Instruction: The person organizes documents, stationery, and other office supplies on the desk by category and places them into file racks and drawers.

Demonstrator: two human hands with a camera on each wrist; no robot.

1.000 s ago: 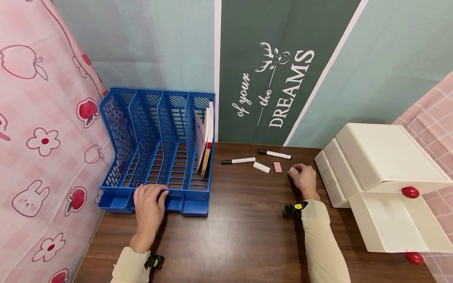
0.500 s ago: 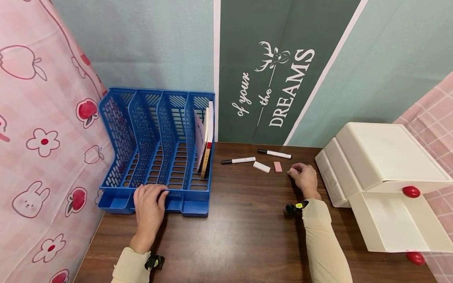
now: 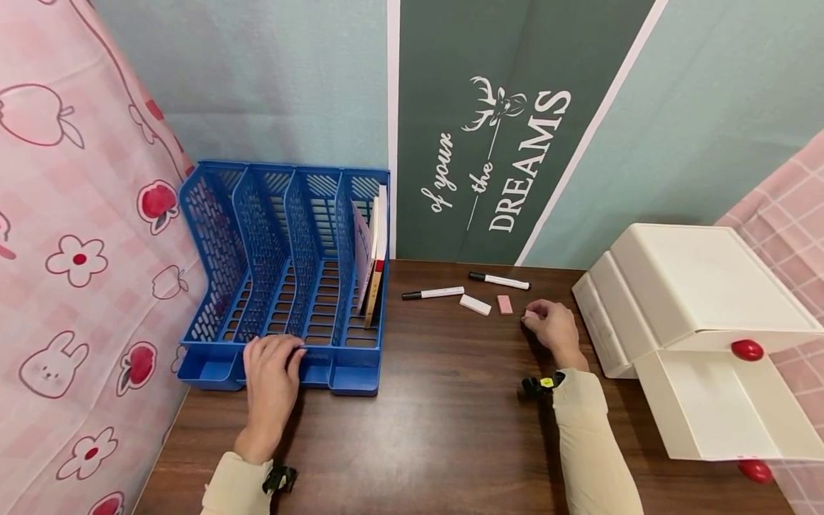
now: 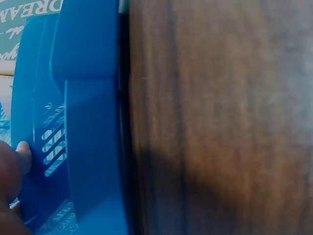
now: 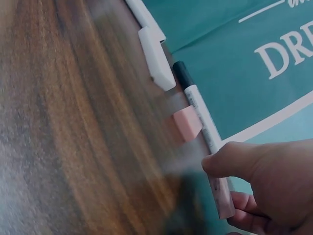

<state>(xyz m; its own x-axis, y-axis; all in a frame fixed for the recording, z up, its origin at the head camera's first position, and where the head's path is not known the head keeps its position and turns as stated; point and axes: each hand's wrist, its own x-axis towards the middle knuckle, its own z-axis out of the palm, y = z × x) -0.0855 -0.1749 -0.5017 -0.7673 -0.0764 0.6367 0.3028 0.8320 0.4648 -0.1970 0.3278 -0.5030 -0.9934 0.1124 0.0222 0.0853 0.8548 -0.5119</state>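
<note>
My left hand [image 3: 270,372] grips the front rim of the blue file rack [image 3: 357,357], fingers over the edge; in the left wrist view the thumb [image 4: 23,155] lies against the front wall. On the right, my right hand [image 3: 553,329] pinches a small pinkish eraser [image 5: 223,198] between thumb and fingers, close over the table and partly hidden by them. Just left of this hand lies a pink eraser [image 3: 505,305], then a white eraser [image 3: 475,305]. Behind them are two white markers with black caps, one marker [image 3: 508,281] at the back, another marker [image 3: 442,292] further left.
Several thin books [image 3: 372,265] stand in the rack's rightmost compartment. At the right, a white drawer unit [image 3: 714,279] has its lower drawer [image 3: 721,408] pulled out, with red knobs. A printed cloth backdrop [image 3: 322,86] rises behind the brown table [image 3: 444,429].
My right hand has shifted very slightly toward me, tilting the pinkish eraser, and less of it shows now. The left hand stays on the rack's rim.
</note>
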